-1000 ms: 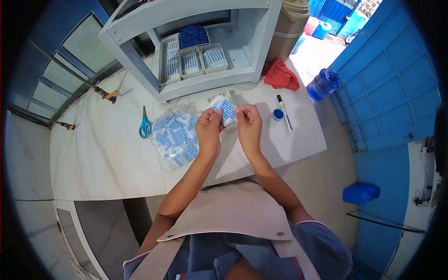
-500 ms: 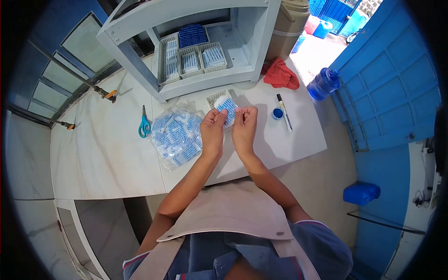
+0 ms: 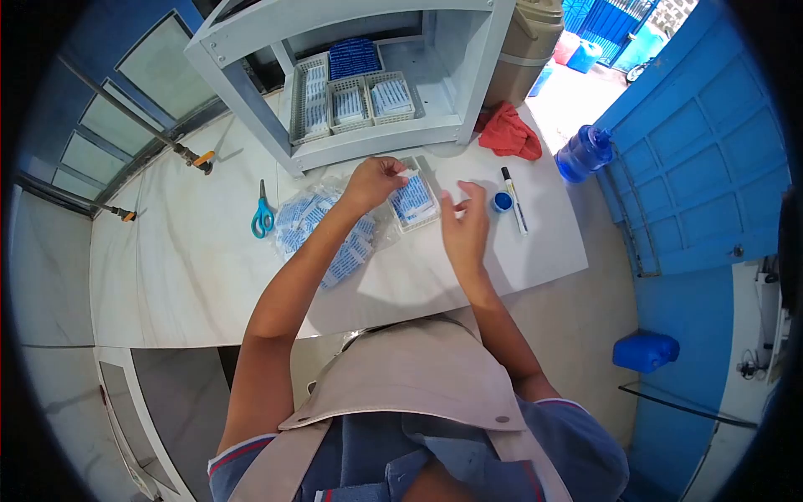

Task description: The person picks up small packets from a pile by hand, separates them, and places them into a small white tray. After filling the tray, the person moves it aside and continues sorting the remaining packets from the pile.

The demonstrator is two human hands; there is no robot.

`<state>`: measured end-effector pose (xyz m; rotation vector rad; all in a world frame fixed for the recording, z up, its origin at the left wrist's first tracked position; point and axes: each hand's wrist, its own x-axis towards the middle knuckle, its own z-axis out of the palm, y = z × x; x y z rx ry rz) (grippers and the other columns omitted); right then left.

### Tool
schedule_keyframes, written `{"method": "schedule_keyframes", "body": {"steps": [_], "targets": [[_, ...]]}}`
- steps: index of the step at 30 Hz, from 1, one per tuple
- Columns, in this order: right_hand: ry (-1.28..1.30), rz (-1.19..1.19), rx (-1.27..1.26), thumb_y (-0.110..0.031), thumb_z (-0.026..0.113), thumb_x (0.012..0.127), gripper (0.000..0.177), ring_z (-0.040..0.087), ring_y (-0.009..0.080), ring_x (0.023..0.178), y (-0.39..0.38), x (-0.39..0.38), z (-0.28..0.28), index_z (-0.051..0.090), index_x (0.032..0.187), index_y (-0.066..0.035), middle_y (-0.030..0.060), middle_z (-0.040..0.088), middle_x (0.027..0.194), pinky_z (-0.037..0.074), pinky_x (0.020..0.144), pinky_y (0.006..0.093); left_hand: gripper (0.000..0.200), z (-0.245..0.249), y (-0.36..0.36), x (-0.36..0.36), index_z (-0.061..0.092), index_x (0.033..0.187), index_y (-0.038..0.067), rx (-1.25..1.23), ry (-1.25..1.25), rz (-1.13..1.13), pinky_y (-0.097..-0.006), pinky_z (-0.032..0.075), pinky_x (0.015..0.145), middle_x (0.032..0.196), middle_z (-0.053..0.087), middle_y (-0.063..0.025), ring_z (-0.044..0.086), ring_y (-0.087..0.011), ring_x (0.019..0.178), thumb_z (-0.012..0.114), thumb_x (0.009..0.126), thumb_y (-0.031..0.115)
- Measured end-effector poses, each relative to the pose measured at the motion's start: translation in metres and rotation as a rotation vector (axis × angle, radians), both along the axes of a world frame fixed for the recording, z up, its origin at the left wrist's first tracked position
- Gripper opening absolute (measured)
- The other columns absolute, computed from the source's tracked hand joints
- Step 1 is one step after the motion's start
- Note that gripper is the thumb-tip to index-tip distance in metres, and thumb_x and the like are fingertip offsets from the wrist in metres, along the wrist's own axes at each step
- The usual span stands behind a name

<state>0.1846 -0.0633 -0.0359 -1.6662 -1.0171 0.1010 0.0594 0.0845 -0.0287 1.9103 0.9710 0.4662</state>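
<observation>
My left hand reaches over the upper left edge of a small white basket. Its fingers are pinched on a small white packet, partly hidden by the fingertips. Inside the basket lie flat packets with blue print. To the right of the basket, my right hand is raised with thumb and fingers apart, holding nothing. A clear plastic bag full of similar blue-and-white packets lies under my left forearm, which covers part of it.
Turquoise scissors lie left of the bag. A blue-topped round container and a marker are right of my right hand. Behind, a grey shelf unit holds several baskets of packets; a red cloth lies beside it.
My hands were together holding a packet in front of the basket. They have parted: the left moved up to the basket, the right moved right and opened.
</observation>
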Motion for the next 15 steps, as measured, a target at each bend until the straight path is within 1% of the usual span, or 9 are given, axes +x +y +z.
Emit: {"method": "schedule_keyframes", "body": {"steps": [1, 3, 4, 5, 6, 11, 13, 14, 15], "targets": [[0.001, -0.004, -0.002, -0.007, 0.058, 0.086, 0.023, 0.053, 0.0229, 0.065, -0.005, 0.006, 0.000, 0.049, 0.106, 0.000, 0.0147, 0.057, 0.086, 0.044, 0.062, 0.0358, 0.021, -0.003, -0.002, 0.002, 0.066, 0.093, 0.002, -0.002, 0.001, -0.004, -0.0268, 0.047, 0.065, 0.079, 0.066, -0.0047, 0.059, -0.0115, 0.068, 0.072, 0.076, 0.013], [0.120, 0.023, -0.032, -0.006, 0.058, 0.086, 0.021, 0.053, 0.0228, 0.065, -0.012, 0.015, 0.000, 0.050, 0.104, 0.001, 0.0151, 0.057, 0.094, 0.044, 0.061, 0.0347, 0.021, -0.007, -0.009, 0.010, 0.068, 0.091, 0.008, 0.230, 0.179, 0.012, -0.0327, 0.047, 0.070, 0.080, 0.067, -0.0065, 0.062, -0.0181, 0.073, 0.073, 0.073, 0.018], [0.135, 0.023, -0.064, -0.004, 0.057, 0.085, 0.020, 0.054, 0.0230, 0.066, -0.013, 0.015, 0.000, 0.051, 0.103, 0.001, 0.0148, 0.057, 0.097, 0.045, 0.061, 0.0333, 0.021, -0.008, -0.013, 0.012, 0.068, 0.091, 0.008, 0.231, 0.180, 0.005, -0.0327, 0.047, 0.070, 0.080, 0.067, -0.0065, 0.062, -0.0181, 0.073, 0.073, 0.073, 0.018], [0.137, 0.015, -0.062, -0.004, 0.057, 0.085, 0.020, 0.054, 0.0230, 0.066, -0.014, 0.015, -0.003, 0.051, 0.103, 0.001, 0.0148, 0.057, 0.097, 0.045, 0.061, 0.0333, 0.020, -0.009, -0.019, 0.013, 0.068, 0.088, 0.009, 0.332, 0.231, 0.029, -0.0356, 0.045, 0.074, 0.080, 0.067, -0.0066, 0.062, -0.0209, 0.078, 0.072, 0.072, 0.020], [0.103, 0.055, -0.050, -0.002, 0.057, 0.084, 0.021, 0.055, 0.0235, 0.069, -0.014, 0.014, -0.006, 0.051, 0.103, 0.001, 0.0146, 0.057, 0.099, 0.045, 0.061, 0.0329, 0.019, -0.011, -0.023, 0.015, 0.068, 0.086, 0.011, 0.433, 0.280, 0.054, -0.0386, 0.044, 0.077, 0.081, 0.067, -0.0068, 0.062, -0.0237, 0.082, 0.072, 0.071, 0.021], [-0.003, 0.140, -0.002, 0.000, 0.056, 0.082, 0.019, 0.057, 0.0260, 0.078, -0.007, 0.011, -0.006, 0.055, 0.100, -0.002, 0.0143, 0.055, 0.103, 0.047, 0.062, 0.0337, 0.016, -0.014, -0.032, 0.016, 0.069, 0.082, 0.011, 0.634, 0.286, 0.055, -0.0397, 0.039, 0.077, 0.083, 0.065, -0.0047, 0.055, -0.0248, 0.089, 0.070, 0.071, 0.022], [-0.046, 0.181, -0.088, 0.000, 0.057, 0.078, 0.016, 0.055, 0.0298, 0.089, -0.003, 0.009, -0.004, 0.061, 0.093, -0.005, 0.0143, 0.052, 0.108, 0.047, 0.070, 0.0357, 0.015, -0.012, -0.034, 0.015, 0.070, 0.082, 0.011, 0.709, 0.289, 0.057, -0.0400, 0.038, 0.076, 0.084, 0.065, -0.0044, 0.053, -0.0252, 0.089, 0.070, 0.072, 0.023], [-0.046, 0.189, -0.088, 0.000, 0.057, 0.078, 0.016, 0.055, 0.0298, 0.089, -0.001, 0.008, -0.004, 0.061, 0.093, -0.005, 0.0143, 0.052, 0.108, 0.047, 0.070, 0.0357, 0.016, -0.012, -0.035, 0.014, 0.070, 0.083, 0.012, 0.710, 0.311, 0.073, -0.0403, 0.038, 0.076, 0.085, 0.064, -0.0040, 0.052, -0.0254, 0.089, 0.070, 0.071, 0.023], [-0.171, 0.210, -0.134, -0.001, 0.059, 0.076, 0.015, 0.052, 0.0315, 0.095, 0.001, 0.009, -0.002, 0.064, 0.089, -0.006, 0.0142, 0.051, 0.111, 0.044, 0.076, 0.0376, 0.016, -0.010, -0.036, 0.012, 0.071, 0.083, 0.012, 0.710, 0.334, 0.092, -0.0405, 0.037, 0.076, 0.086, 0.064, -0.0037, 0.051, -0.0257, 0.089, 0.070, 0.071, 0.023]]}}
